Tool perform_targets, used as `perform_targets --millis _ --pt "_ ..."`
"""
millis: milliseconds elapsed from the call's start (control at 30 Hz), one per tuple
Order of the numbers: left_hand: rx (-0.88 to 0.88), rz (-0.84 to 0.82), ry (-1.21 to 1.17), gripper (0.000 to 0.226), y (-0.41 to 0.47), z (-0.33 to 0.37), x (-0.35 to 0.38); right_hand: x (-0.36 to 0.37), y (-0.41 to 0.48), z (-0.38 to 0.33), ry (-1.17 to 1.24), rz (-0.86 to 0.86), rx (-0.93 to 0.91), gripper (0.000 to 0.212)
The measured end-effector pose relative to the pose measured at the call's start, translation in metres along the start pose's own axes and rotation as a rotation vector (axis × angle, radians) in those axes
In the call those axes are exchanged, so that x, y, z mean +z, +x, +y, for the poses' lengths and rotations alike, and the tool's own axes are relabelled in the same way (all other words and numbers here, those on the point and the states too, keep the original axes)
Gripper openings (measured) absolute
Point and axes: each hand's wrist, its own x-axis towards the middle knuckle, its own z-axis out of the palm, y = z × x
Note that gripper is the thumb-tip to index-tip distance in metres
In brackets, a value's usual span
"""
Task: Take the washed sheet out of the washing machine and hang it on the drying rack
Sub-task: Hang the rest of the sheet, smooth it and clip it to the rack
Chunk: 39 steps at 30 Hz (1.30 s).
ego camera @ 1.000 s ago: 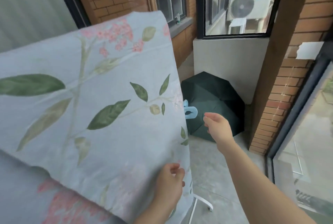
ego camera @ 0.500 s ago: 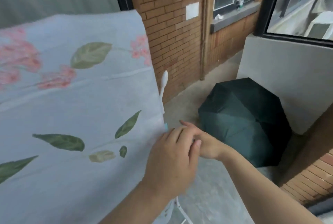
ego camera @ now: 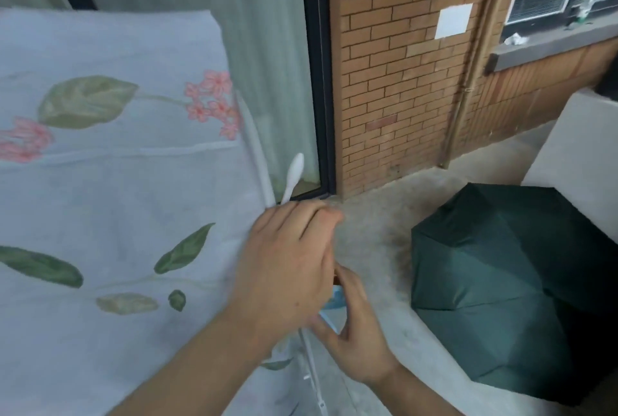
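Grip: the right hand (ego camera: 354, 342) pinches a blue clip (ego camera: 334, 298) at the edge of the sheet (ego camera: 117, 198) draped on the drying rack (ego camera: 260, 161), left hand (ego camera: 287, 268) laid loosely above; hidden, the clip may miss the rail.

We can read no text, label, brand or number anywhere in this view. The white rectangular patch (ego camera: 453, 20) on the brick wall (ego camera: 394, 88) looks blank to us, and the sheet (ego camera: 110, 181) bears only printed leaves and pink flowers, with no lettering we can make out.
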Motion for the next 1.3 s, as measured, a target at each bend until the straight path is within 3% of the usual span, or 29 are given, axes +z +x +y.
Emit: perform_targets --millis 133,300,500,567,767,1067,1300 --pt "-0.161 0.132 -0.003 0.024 0.006 0.009 0.006 -0.033 0.010 0.006 -0.164 -0.272 0.011 0.099" --pt "-0.482 0.282 -0.019 0.013 0.017 0.040 0.003 -0.061 0.025 0.009 -0.372 -0.405 -0.025 0.097" --pt "-0.666 0.356 -0.053 0.012 0.031 0.062 0.002 -0.074 0.033 0.013 -0.395 -0.270 -0.327 0.058" --pt "-0.707 0.356 -0.084 0.013 0.032 0.064 -0.002 -0.079 0.032 0.013 -0.370 -0.245 -0.334 0.052" --pt "-0.752 0.272 -0.110 0.007 0.037 0.066 -0.013 -0.087 0.041 0.011 -0.360 -0.248 -0.372 0.046" --pt "-0.798 0.262 -0.201 0.009 0.041 0.067 -0.020 -0.101 0.048 0.003 -0.486 -0.229 -0.505 0.037" --pt "-0.812 0.272 -0.176 0.010 0.037 0.069 -0.016 -0.110 0.043 0.009 -0.424 -0.213 -0.503 0.034"
